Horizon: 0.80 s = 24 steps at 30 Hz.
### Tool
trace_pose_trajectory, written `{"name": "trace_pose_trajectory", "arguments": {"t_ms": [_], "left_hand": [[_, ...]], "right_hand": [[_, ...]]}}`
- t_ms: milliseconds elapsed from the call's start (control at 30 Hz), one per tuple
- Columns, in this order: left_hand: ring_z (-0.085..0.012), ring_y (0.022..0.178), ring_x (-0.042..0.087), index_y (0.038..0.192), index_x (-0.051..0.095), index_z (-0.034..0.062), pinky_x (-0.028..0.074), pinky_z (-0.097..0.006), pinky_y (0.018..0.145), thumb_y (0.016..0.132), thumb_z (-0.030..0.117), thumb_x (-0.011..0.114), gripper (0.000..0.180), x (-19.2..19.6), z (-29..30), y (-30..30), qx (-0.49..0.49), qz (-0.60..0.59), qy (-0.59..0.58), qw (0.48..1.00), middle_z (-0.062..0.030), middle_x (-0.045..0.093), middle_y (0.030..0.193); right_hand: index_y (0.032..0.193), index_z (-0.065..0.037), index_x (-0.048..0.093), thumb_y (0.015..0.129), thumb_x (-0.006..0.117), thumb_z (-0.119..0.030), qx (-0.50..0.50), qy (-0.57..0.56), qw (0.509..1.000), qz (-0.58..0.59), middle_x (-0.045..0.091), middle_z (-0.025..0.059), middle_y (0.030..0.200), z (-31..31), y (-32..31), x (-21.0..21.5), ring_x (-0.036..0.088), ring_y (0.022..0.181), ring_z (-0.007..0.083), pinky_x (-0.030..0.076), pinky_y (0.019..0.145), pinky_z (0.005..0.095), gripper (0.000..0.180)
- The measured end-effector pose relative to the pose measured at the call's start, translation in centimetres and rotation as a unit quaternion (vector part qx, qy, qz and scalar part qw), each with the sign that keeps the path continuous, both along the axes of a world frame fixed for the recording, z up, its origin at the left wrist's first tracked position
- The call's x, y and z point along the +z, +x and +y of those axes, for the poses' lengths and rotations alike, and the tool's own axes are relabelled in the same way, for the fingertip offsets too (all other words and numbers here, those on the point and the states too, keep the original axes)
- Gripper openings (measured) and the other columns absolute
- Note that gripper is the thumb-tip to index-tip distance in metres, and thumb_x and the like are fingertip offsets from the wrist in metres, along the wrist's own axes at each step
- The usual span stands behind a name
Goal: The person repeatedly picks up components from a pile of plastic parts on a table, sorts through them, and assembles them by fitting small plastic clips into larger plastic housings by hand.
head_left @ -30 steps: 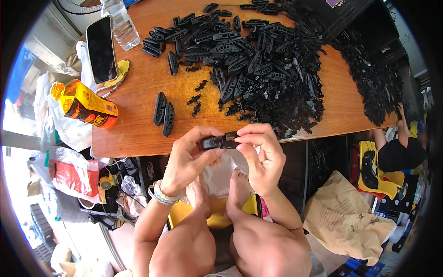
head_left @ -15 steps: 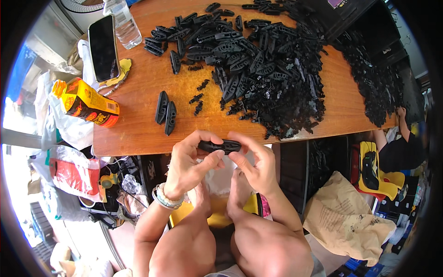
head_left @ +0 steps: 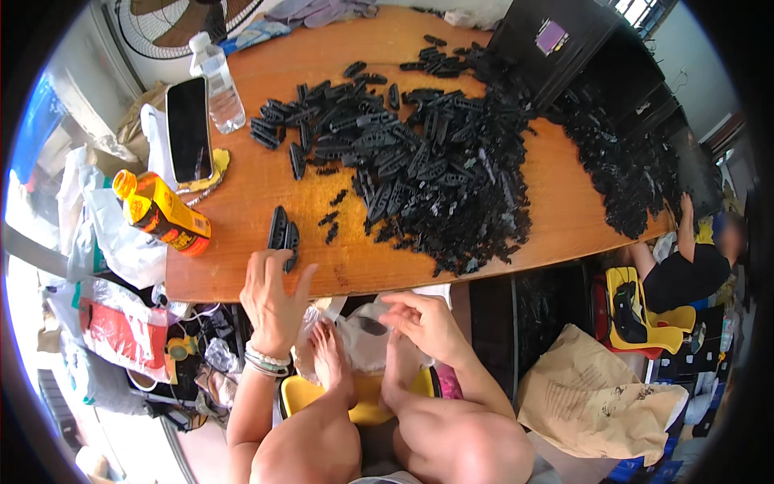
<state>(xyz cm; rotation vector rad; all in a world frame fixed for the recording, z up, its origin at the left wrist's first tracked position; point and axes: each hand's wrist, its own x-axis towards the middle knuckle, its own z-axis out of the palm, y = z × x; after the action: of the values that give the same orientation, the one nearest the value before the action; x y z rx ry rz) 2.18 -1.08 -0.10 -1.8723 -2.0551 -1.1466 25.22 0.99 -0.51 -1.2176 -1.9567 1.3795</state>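
Two long black slotted plastic pieces [head_left: 280,230] lie side by side near the table's left front. My left hand [head_left: 272,302] reaches to their near ends, fingers stretched and thumb apart; whether the fingertips touch them is hard to tell. My right hand [head_left: 425,324] hovers off the front edge, above my lap, fingers loosely bent and apart, with nothing visible in it. Beneath it, a dark oval shape [head_left: 372,325] shows against a whitish plastic bag [head_left: 351,343] between my feet. Several small black spring-like pieces [head_left: 329,218] lie to the right of the pair.
A big heap of black plastic parts [head_left: 443,169] covers the middle of the wooden table [head_left: 572,185]. At left stand an orange-capped bottle [head_left: 165,214], a phone [head_left: 188,129] and a water bottle [head_left: 222,89]. A brown paper sack [head_left: 597,395] lies at right; a person [head_left: 693,270] sits beyond.
My hands have parted, and the black plastic piece has left them. The left hand moved left to the pair; the right dropped lower. The view has tilted up.
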Motion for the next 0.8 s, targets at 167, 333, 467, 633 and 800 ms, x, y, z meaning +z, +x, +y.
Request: {"name": "trace_pose_trajectory", "arguments": {"t_ms": [167,333,467,633,800], "left_hand": [[-0.0332,0.083,0.056,0.102,0.052,0.0044,0.046,-0.040,0.065,0.075,0.011,0.070,0.033,-1.5,0.8,-0.7,0.009,0.029,-0.053,0.998,-0.0133,0.052,0.090],[-0.0340,0.080,0.055,0.099,0.054,0.0026,0.047,-0.042,0.067,0.076,0.002,0.064,0.025,-1.9,0.8,-0.4,-0.026,-0.019,0.006,0.999,-0.0149,0.054,0.089],[-0.0191,0.069,0.056,0.099,0.061,0.0016,0.044,-0.027,0.059,0.079,-0.001,0.062,0.020,-0.4,0.2,-0.1,-0.021,-0.239,-0.040,0.970,-0.0100,0.058,0.088],[-0.0070,0.060,0.051,0.102,0.065,0.0010,0.039,-0.020,0.051,0.085,0.005,0.060,0.018,-0.4,0.5,-0.6,-0.072,-0.445,-0.052,0.891,-0.0020,0.057,0.076],[-0.0047,0.056,0.049,0.105,0.064,-0.0021,0.039,-0.018,0.051,0.090,0.012,0.057,0.022,0.7,0.1,-0.5,-0.108,-0.574,-0.187,0.790,-0.0016,0.057,0.067]], "right_hand": [[0.092,-0.002,0.065,0.076,0.066,0.003,-0.144,0.438,0.887,-0.044,0.056,0.0082,0.083,4.8,-2.3,-0.2,0.055,0.071,0.0224,0.045,0.060,0.0329,0.017],[0.084,-0.005,0.064,0.071,0.070,-0.008,-0.085,0.473,0.865,-0.146,0.050,0.0064,0.090,7.5,-3.6,-1.2,0.047,0.087,0.0249,0.037,0.073,0.0369,0.015],[0.083,-0.007,0.058,0.070,0.071,-0.009,-0.069,0.461,0.873,-0.147,0.050,0.0064,0.090,7.5,-4.1,-0.6,0.047,0.088,0.0250,0.037,0.074,0.0376,0.019],[0.084,-0.008,0.055,0.068,0.073,-0.007,-0.054,0.447,0.886,-0.113,0.054,0.0044,0.088,7.7,-3.9,-0.6,0.049,0.087,0.0243,0.037,0.073,0.0369,0.024],[0.090,-0.006,0.060,0.070,0.070,-0.003,-0.030,0.436,0.891,-0.124,0.056,0.0053,0.087,7.7,-3.9,-0.5,0.051,0.087,0.0243,0.039,0.074,0.0364,0.023]]}}
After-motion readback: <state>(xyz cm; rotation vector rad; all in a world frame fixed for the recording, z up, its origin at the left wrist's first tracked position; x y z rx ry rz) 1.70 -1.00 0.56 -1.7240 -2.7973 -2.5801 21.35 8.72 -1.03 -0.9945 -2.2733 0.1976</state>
